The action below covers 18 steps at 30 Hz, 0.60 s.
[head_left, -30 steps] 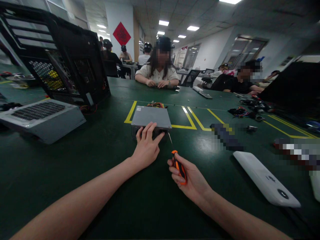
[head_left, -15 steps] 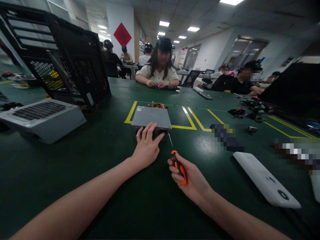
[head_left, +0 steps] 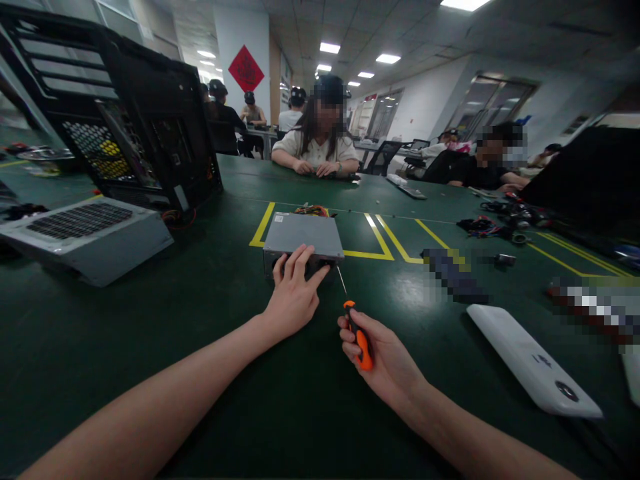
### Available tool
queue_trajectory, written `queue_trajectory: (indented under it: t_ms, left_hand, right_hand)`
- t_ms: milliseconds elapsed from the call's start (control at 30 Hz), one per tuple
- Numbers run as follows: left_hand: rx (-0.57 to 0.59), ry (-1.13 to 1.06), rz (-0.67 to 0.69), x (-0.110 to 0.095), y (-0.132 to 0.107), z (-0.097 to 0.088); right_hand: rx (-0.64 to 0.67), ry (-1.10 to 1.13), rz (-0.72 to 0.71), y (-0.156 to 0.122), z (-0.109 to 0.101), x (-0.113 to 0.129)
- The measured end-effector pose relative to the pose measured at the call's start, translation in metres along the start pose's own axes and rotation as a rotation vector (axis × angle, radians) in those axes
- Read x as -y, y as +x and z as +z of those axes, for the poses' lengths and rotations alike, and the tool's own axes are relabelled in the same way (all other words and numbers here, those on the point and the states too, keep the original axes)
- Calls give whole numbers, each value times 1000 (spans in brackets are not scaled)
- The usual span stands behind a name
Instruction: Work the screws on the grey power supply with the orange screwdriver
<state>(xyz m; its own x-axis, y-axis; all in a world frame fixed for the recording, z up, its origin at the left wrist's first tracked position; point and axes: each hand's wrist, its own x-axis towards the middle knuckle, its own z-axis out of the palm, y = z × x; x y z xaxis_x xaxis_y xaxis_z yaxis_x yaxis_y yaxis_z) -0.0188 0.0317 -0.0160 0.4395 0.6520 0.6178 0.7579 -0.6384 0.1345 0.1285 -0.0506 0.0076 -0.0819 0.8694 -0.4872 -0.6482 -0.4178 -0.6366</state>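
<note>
A grey computer power supply unit (head_left: 303, 230) lies on the green table with its near face toward me. My left hand (head_left: 295, 287) grips it, fingers spread over the near face and its top edge and hiding part of that face. In my right hand (head_left: 377, 347) is a screwdriver (head_left: 363, 348) with an orange and black handle, my fingers wrapped around it. The thin shaft points up and away, its tip at the lower right corner of the near face. Whether the tip sits in a screw is too small to tell. Coloured cables (head_left: 314, 211) bunch behind the unit.
On the left stand a black computer case (head_left: 150, 127) and a second power supply (head_left: 95, 233). To the right lie a white device (head_left: 533, 357), a blurred dark object (head_left: 455, 277) and loose cables (head_left: 483, 227). A person (head_left: 317, 143) sits across the table (head_left: 225, 413).
My right hand has shifted very slightly to the right, and the screwdriver's handle appears turned a little. My left hand and the power supply unit stay in place.
</note>
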Motion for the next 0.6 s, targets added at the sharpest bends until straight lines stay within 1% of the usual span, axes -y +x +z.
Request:
queue_trajectory:
  t_ms: [167, 233, 367, 433, 600]
  left_hand:
    - [-17, -7, 8, -3, -1, -2]
    - [-18, -20, 47, -7, -2, -4]
    - [62, -105, 179, -11, -4, -7]
    - [109, -153, 215, -11, -5, -6]
    - [192, -250, 263, -8, -4, -5]
  right_hand:
    - [28, 9, 104, 2, -1, 0]
    - [53, 23, 97, 2, -1, 0]
    - [21, 21, 27, 1, 0, 0]
    - [15, 21, 10, 1, 0, 0]
    - [80, 28, 101, 2, -1, 0]
